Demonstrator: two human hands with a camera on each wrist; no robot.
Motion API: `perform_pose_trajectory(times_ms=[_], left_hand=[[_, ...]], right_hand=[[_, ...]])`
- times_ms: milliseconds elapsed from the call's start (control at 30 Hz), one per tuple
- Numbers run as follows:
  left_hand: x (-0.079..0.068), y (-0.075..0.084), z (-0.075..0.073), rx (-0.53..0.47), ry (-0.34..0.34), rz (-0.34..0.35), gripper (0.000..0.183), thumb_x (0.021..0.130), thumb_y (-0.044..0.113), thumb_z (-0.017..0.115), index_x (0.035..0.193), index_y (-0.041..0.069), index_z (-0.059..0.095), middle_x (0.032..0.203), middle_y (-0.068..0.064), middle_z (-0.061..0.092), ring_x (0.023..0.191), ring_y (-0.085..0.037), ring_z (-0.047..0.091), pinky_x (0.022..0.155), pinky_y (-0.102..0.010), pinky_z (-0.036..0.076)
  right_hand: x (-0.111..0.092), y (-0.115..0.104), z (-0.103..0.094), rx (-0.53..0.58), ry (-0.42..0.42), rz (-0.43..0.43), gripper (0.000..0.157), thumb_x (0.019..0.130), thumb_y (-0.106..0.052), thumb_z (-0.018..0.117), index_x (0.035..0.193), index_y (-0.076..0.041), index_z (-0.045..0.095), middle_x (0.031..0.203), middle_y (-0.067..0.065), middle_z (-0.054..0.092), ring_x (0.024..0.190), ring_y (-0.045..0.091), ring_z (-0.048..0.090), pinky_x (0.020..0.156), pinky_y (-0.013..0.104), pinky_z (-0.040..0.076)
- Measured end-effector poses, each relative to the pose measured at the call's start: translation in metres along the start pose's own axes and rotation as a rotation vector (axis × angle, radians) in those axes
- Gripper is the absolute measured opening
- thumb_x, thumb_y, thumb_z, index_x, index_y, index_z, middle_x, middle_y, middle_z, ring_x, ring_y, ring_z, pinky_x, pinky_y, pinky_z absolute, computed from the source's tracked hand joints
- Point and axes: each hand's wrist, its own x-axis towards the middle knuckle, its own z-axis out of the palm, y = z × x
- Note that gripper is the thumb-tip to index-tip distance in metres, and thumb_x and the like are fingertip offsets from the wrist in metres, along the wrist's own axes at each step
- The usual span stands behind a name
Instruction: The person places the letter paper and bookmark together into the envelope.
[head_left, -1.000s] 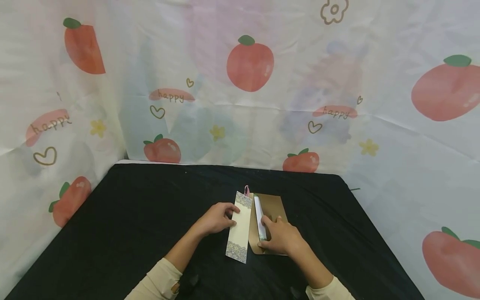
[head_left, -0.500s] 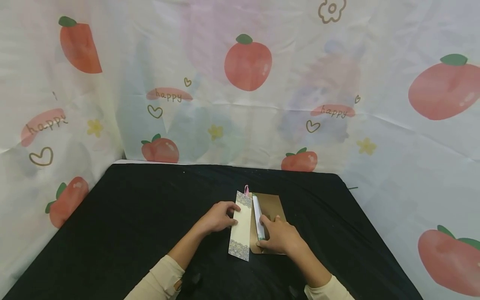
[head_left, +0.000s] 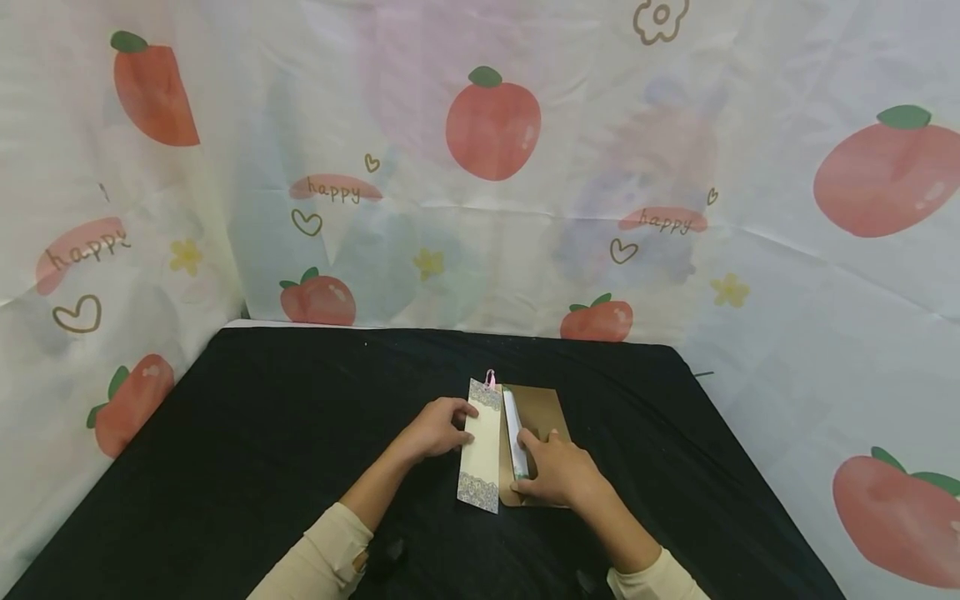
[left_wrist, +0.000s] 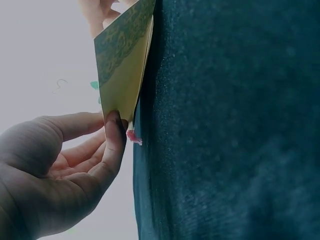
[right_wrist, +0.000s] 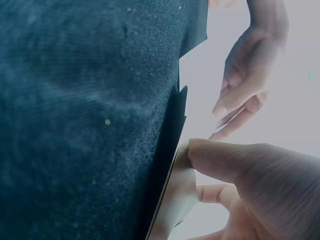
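In the head view my left hand (head_left: 437,429) pinches the left edge of a cream bookmark (head_left: 482,446) between thumb and fingers. Grey lace patterns cross both of its ends, and a pink ribbon loop (head_left: 491,379) shows at the far end. The left wrist view shows the bookmark (left_wrist: 120,85) tilted over the dark cloth. Just to its right lies a brown kraft-paper folder or sleeve (head_left: 542,407), with a narrow white strip (head_left: 513,429) standing along it. My right hand (head_left: 558,471) grips that strip between thumb and finger, covering the folder's near right part.
A black cloth (head_left: 315,433) covers the table around both hands. A white curtain (head_left: 420,100) printed with red fruit hangs behind the table and along its sides.
The bookmark has moved slightly away from me and nearer the brown folder in my left hand. My right hand keeps its hold on the white strip. The head view has shifted a little.
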Motion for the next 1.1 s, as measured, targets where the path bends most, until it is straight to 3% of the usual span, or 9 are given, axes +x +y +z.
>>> perform_pose_trajectory(times_ms=[533,1100], left_hand=[[0.0061,0.0026,0.0026,-0.012,0.008,-0.007,0.034,0.087,-0.008,0.076,0.120,-0.004,0.069,0.101,-0.014,0.064,0.066,-0.019,0.065,0.060,-0.032,0.054],[0.0106,0.0020,0.0042,-0.014,0.011,-0.021,0.035,0.087,-0.008,0.075,0.121,-0.004,0.069,0.103,-0.015,0.063,0.064,-0.018,0.063,0.059,-0.030,0.053]], right_hand=[[0.0001,-0.0016,-0.0003,0.003,0.008,-0.016,0.065,0.078,-0.045,0.089,0.127,-0.015,0.059,0.107,0.025,0.062,0.084,0.042,0.066,0.068,0.058,0.053],[-0.0005,0.0028,-0.0066,0.034,-0.031,-0.002,0.068,0.080,-0.049,0.086,0.134,-0.016,0.060,0.115,0.027,0.062,0.094,0.046,0.065,0.074,0.061,0.053]])
